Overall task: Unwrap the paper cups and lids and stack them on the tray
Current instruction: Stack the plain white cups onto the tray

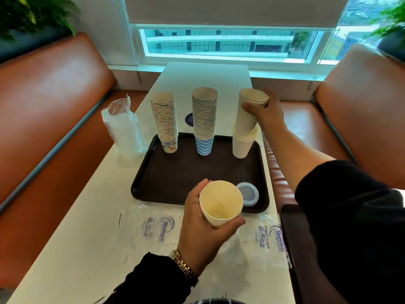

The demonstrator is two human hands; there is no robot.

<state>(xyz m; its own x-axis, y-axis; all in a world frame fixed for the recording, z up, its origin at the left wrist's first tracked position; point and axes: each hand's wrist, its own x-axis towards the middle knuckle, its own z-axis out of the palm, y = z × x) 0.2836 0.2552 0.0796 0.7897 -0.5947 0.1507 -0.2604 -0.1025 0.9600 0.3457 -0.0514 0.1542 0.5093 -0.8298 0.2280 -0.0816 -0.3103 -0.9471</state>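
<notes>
A dark brown tray (188, 172) lies on the white table. On it stand a tall stack of patterned cups (165, 121), a tall stack of blue-striped cups (204, 121) and a short stack of plain white cups (242, 143). My right hand (266, 113) grips a few nested white cups (248, 113), tilted, with their base inside that short stack. My left hand (203, 224) holds another small stack of white cups (221, 202) over the tray's near edge. A few clear lids (247, 194) sit at the tray's near right corner.
A plastic sleeve of wrapped lids (125, 132) lies left of the tray. Empty printed plastic wrappers (267, 235) are spread on the table near me. Orange bench seats (50, 119) flank the table, and a window is behind it.
</notes>
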